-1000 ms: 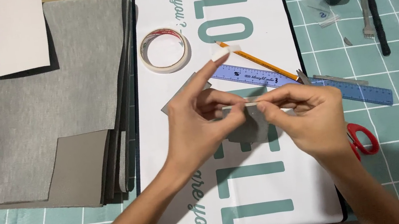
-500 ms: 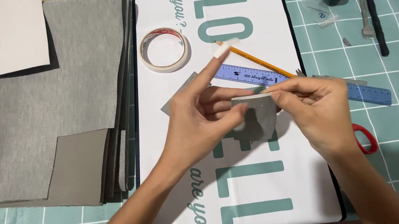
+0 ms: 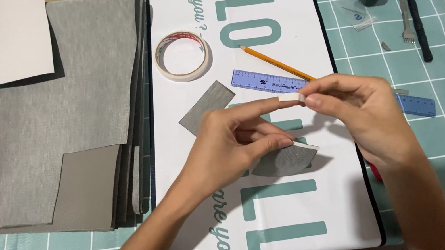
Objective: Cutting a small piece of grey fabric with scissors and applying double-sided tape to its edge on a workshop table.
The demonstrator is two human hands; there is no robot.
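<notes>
Overhead, left hand (image 3: 231,144) and right hand (image 3: 361,109) pinch short white tape strip (image 3: 290,98) between fingertips, long axis running left-right, held above mat. Left thumb and lower fingers also grip curved grey fabric piece (image 3: 287,159), matte, woven-looking. Below: glossy white mat (image 3: 298,218) with teal print. Nearby: grey fabric parallelogram (image 3: 206,107), tape roll (image 3: 183,55), blue plastic ruler (image 3: 268,80) partly behind right hand, yellow pencil (image 3: 274,63). Folded grey cloth (image 3: 34,127) far left.
</notes>
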